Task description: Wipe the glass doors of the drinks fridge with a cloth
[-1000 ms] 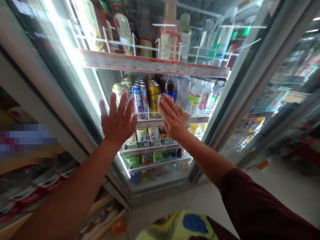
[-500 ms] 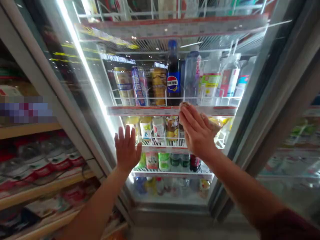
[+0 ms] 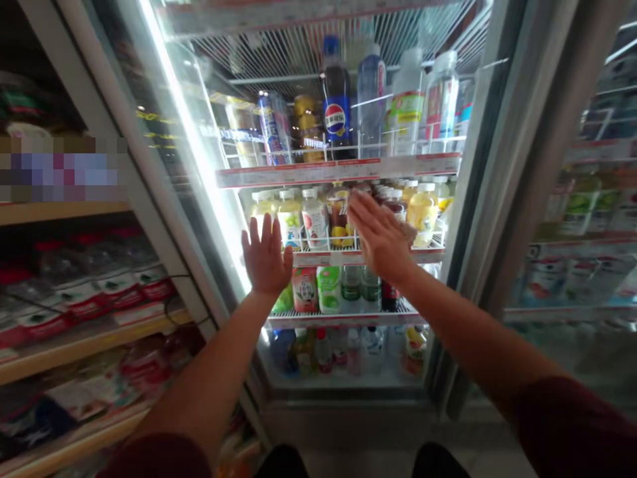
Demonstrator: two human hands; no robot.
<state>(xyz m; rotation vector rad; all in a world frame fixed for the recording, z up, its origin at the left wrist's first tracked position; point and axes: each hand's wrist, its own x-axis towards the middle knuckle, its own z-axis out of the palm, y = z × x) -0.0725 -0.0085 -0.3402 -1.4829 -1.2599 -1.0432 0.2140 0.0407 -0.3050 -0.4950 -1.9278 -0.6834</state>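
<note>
My left hand (image 3: 269, 260) lies flat with its fingers stretched up and spread, palm toward the glass door of a lit drinks fridge; it holds nothing. To the right, my right hand (image 3: 382, 239) lies flat over a crumpled light cloth (image 3: 409, 232), which shows past its edge toward the glass. Much of the cloth is hidden under the palm. Behind the glass stand juice bottles (image 3: 314, 218) between the two hands, and a cola bottle (image 3: 336, 99) with a blue cap on the shelf above.
A bright light strip (image 3: 184, 119) runs down the fridge's left side. On the left, wooden shelves (image 3: 94, 346) hold red-capped bottles (image 3: 117, 262). A metal door frame (image 3: 522, 166) separates another glass-fronted fridge on the right. Dark knees (image 3: 283, 461) show at the bottom.
My right hand with the cloth has slid down the glass, from the shelf's label strip to the juice bottles below. The left hand stays nearly in place. The view has tilted downward.
</note>
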